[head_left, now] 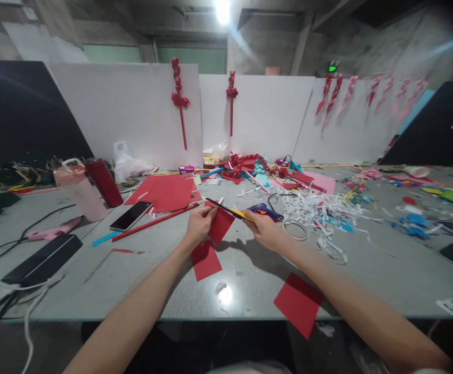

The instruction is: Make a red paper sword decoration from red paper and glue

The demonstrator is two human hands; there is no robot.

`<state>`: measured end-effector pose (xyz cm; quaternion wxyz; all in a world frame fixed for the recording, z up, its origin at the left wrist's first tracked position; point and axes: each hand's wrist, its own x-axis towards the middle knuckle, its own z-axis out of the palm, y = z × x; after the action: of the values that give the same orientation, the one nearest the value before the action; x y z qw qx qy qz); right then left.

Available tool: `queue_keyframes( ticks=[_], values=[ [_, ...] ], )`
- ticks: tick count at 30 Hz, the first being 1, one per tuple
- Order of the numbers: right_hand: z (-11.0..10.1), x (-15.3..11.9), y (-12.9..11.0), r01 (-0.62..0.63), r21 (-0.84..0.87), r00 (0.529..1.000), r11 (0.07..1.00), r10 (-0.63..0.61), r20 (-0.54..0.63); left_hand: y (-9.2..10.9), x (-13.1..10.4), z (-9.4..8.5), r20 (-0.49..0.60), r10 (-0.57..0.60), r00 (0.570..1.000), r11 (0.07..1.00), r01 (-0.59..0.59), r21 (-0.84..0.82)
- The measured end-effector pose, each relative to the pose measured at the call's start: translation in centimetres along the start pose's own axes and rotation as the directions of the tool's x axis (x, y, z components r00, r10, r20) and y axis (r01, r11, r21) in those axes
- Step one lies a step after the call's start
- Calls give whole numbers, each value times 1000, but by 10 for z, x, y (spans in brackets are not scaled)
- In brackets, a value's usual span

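Note:
My left hand (200, 224) is closed, pinching the upper left edge of a red paper square (221, 226) held above the table. My right hand (266, 228) is wrapped round the yellow handle of what look like scissors (232, 210). Their dark blade points left across the top of the paper, close to my left fingers. Below my left hand, a second red paper square (206, 261) lies flat. Another red square (298, 304) sits by my right forearm, its corner past the table's front edge. A blue glue gun (265, 211) lies just behind my right hand.
A phone (131, 216), red paper sheets (164, 192) and a red strip (154, 222) lie left. Farther left stand a red flask (104, 182) and a pale bottle (80, 192). White paper shreds (320, 213) and a tape ring (295, 229) lie right. A black power strip (43, 259) trails cables.

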<state>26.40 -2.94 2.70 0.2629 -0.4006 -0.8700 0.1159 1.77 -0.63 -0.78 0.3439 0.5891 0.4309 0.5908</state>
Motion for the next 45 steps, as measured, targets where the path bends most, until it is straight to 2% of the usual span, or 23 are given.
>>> queue_keyframes(
  ticks=[3,21,28,30,34,36,39,45],
  values=[
    [1,0,-3,10,-10,1000,1000,-10,0,2,-1,0,29,0,1000,1000,0,21],
    [6,0,-4,16,20,1000,1000,-15,-18,15,-3,-2,36,56,998,993,-59,97],
    [12,2,-6,0,14,1000,1000,0,-28,7,0,-2,41,52,998,993,-56,104],
    [13,3,-6,20,47,998,999,-17,-62,4,4,-3,32,32,999,995,-35,92],
    [10,4,-5,24,80,976,997,-6,-216,-3,10,-9,-9,36,999,995,-35,93],
    [9,4,-2,-41,34,970,999,48,-239,-6,12,-12,-22,38,999,995,-36,89],
    [12,3,3,-133,-93,979,987,116,-168,-9,14,-16,-53,54,997,995,-49,81],
    [34,-3,3,-250,-315,968,916,244,-60,-8,14,-18,-83,119,989,982,-105,158]
  ],
)
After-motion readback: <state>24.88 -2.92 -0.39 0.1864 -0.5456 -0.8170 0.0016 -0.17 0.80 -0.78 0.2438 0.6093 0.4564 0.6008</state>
